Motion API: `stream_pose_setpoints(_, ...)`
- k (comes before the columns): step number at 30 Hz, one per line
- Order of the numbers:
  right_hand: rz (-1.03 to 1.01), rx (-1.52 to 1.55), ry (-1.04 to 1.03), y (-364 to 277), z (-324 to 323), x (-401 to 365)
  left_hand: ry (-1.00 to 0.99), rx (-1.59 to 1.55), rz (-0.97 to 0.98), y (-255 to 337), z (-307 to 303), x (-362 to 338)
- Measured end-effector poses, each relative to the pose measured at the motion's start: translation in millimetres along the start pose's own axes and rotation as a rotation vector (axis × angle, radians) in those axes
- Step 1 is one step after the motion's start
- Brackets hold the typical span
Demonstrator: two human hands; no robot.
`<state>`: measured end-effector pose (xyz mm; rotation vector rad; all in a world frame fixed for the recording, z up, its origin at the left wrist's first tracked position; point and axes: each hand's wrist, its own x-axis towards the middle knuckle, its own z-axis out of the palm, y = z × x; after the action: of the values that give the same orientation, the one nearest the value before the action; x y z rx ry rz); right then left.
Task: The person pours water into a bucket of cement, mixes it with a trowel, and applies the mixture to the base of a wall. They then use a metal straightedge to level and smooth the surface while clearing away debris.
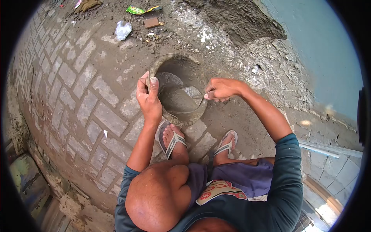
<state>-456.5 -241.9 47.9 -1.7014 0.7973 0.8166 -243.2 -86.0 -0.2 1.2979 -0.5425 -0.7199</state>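
Observation:
A mud-coated bucket (198, 116) stands on the ground in front of my feet, tilted a little, with wet grey mortar (176, 99) inside. My left hand (150, 96) grips its left rim, thumb on top and fingers curled around the outer side. At the right rim, my right hand (222, 89) is closed around what looks like a small trowel (192, 92). The trowel's thin shank and part of its pale blade reach into the bucket; its handle is hidden in my fist. A paler lump of mortar (170, 79) rests against the inner wall.
Block paving (110, 116) smeared with mud spreads to the left. A rough wall base (278, 73) and blue-grey wall (320, 50) rise at right. Beyond the bucket lie a plastic bag (123, 30), a brick piece (151, 22) and a green wrapper (136, 10). My sandalled feet are close behind it.

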Motion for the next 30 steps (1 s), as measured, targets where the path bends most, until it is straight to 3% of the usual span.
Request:
stream_pose_setpoints(2, -0.038, 0.132, -0.032, 19, 17, -4, 0.019, -0.033, -0.063, 4, -2, 1)
stream_pose_setpoints(5, -0.147, 0.291, 0.172, 28, 43, -10, 0.029, -0.008, -0.059, 1, -8, 6)
stream_pose_setpoints(11, -0.318, 0.553, 0.191, 35, 37, -57, 0.056, -0.086, -0.156, -1, -20, 15)
stream_pose_setpoints(12, -0.314, 0.549, 0.203, 44, 32, -67, 0.048, -0.096, -0.154, 2, -17, 15)
stream_pose_setpoints(14, -0.244, 0.925, 0.154, 66, 19, -88, 0.071, -0.141, -0.161, 8, -14, 14)
stream_pose_setpoints(19, -0.162, 1.284, 0.422, 145, -32, -142, 0.086, -0.087, -0.124, 0, -16, 16)
stream_pose_setpoints(25, -0.301, 0.96, 0.672, 88, -50, -248, 0.088, -0.036, -0.11, -1, -11, 17)
stream_pose_setpoints(27, -0.258, 0.455, 0.734, 55, -46, -242, 0.081, -0.016, -0.086, 0, -4, 19)
stream_pose_setpoints(29, -0.078, -0.042, 0.657, 27, -39, -215, 0.068, -0.004, -0.074, 0, -1, 20)
stream_pose_setpoints(30, -0.146, -0.329, 0.769, 15, -25, -191, 0.077, 0.004, -0.071, 2, 3, 21)
